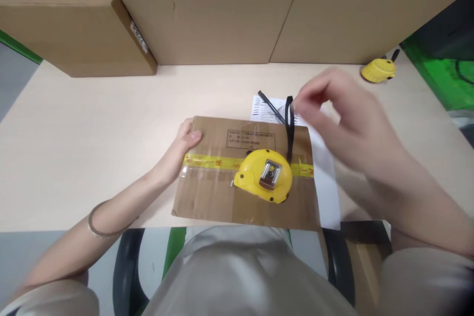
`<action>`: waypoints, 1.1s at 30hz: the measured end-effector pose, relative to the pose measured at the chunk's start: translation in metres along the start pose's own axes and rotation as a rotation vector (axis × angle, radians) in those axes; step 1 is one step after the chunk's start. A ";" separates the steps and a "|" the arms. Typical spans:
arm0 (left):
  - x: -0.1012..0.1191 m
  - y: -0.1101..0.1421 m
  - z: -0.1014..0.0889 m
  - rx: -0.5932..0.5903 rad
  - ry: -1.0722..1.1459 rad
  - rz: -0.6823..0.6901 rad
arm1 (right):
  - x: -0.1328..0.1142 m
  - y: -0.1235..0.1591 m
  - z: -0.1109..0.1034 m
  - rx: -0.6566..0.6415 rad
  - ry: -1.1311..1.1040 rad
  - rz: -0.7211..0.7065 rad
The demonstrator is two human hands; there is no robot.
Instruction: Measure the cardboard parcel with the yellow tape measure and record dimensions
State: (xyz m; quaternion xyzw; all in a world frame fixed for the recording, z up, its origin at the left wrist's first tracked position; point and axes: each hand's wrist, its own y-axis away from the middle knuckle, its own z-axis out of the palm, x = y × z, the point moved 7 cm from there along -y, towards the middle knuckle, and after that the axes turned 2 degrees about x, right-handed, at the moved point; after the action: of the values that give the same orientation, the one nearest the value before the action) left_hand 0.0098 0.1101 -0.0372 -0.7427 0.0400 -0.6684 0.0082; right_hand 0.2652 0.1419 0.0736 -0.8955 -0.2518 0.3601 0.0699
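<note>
My left hand (pixel 187 140) is closed on the left edge of a brown cardboard box (pixel 207 197), thumb on its top face. Yellow printed tape (pixel 202 161) runs across the box, and a framed block of print sits near its far edge. Over the box is a yellow tape measure (pixel 255 177) with a metal belt clip; whether it rests on the cardboard or hangs just above cannot be told. Its black wrist strap (pixel 291 131) rises to my right hand (pixel 338 113), whose thumb and forefinger pinch the loop. That hand is slightly blurred.
A black pen (pixel 271 106) lies on printed paper (pixel 328 182) partly under the box. Another yellow tape measure (pixel 378 70) sits at the back right. Large cartons (pixel 222 15) line the table's (pixel 92 133) far side, with a smaller carton (pixel 74 34) at left. Chair armrests flank my lap.
</note>
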 end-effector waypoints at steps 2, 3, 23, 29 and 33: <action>-0.011 -0.003 0.005 -0.040 0.178 -0.116 | 0.044 -0.017 -0.009 0.079 0.054 0.211; -0.014 -0.005 0.008 -0.054 0.252 -0.158 | 0.067 -0.024 -0.004 0.018 0.147 0.293; -0.028 -0.006 0.011 -0.091 0.438 -0.153 | 0.188 -0.051 0.067 -0.066 -0.423 0.381; -0.033 -0.001 0.012 -0.164 0.491 -0.171 | 0.197 -0.052 0.073 0.028 -0.537 0.380; -0.039 0.000 0.010 -0.185 0.468 -0.169 | 0.192 -0.051 0.069 0.096 -0.519 0.366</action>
State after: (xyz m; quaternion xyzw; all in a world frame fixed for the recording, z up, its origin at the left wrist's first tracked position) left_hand 0.0155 0.1120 -0.0774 -0.5663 0.0395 -0.8137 -0.1253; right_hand 0.3159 0.2781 -0.0790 -0.7999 -0.0786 0.5947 -0.0206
